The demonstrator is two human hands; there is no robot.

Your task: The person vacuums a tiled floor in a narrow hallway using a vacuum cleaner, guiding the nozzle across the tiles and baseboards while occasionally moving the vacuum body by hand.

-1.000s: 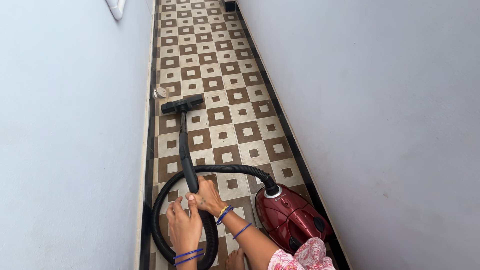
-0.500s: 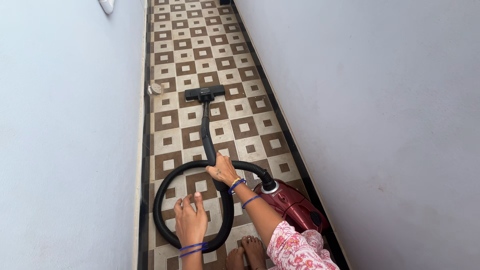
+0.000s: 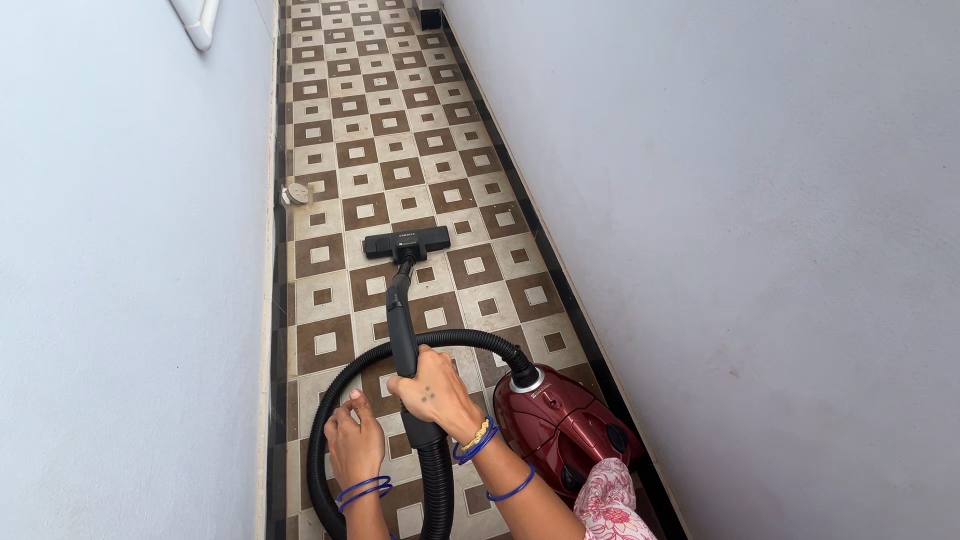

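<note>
Right hand [image 3: 432, 392], at the lower centre of the frame, is wrapped closed around the black vacuum wand [image 3: 402, 325], which runs up the frame to the floor head [image 3: 406, 242] lying flat on the brown and cream tiled floor [image 3: 340, 130]. Left hand [image 3: 352, 448], lower left of it, grips the black ribbed hose [image 3: 325, 435], fingers curled over it. That hose loops over to the red vacuum cleaner [image 3: 560, 425] at lower right, beside the grey wall [image 3: 750, 250].

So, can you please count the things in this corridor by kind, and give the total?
Hands: 2, left hand and right hand
Vacuum cleaner: 1
Hose: 1
Floor nozzle: 1
Wall pipe: 1
Floor drain: 1
Total: 7
</note>
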